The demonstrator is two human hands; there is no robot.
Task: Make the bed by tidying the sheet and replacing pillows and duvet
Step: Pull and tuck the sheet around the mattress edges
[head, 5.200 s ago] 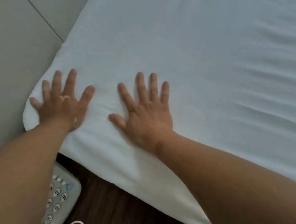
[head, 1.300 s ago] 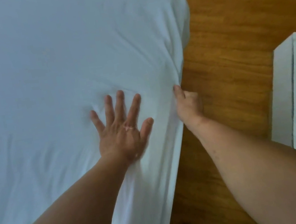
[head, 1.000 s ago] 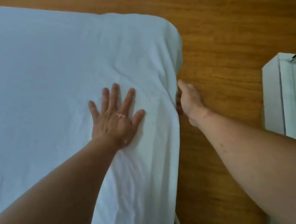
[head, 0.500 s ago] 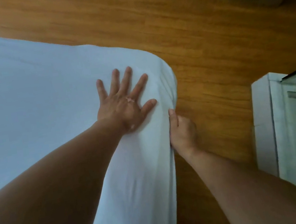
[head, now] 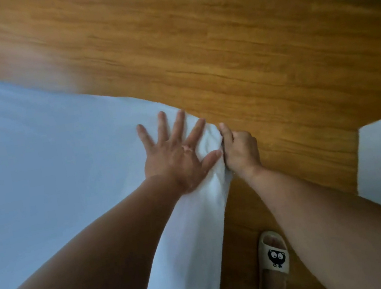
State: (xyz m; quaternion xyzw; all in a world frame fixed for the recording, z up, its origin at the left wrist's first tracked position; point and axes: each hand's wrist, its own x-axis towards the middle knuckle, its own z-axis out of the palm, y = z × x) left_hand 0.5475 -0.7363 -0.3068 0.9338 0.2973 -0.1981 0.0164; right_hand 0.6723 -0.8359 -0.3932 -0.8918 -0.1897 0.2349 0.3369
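Pressing flat, fingers splayed, the left hand (head: 176, 156) pins the sheet (head: 38, 168) (at its corner); at 3 o'clock the right hand (head: 241, 151) grips its edge, fingers curled.

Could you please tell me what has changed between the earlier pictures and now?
Both hands left the wall-side corner, where they lay flat, and moved to the corner by the wooden floor. The right hand went over the edge and now grips the sheet there with curled fingers. The left hand stays flat on top, fingers spread.
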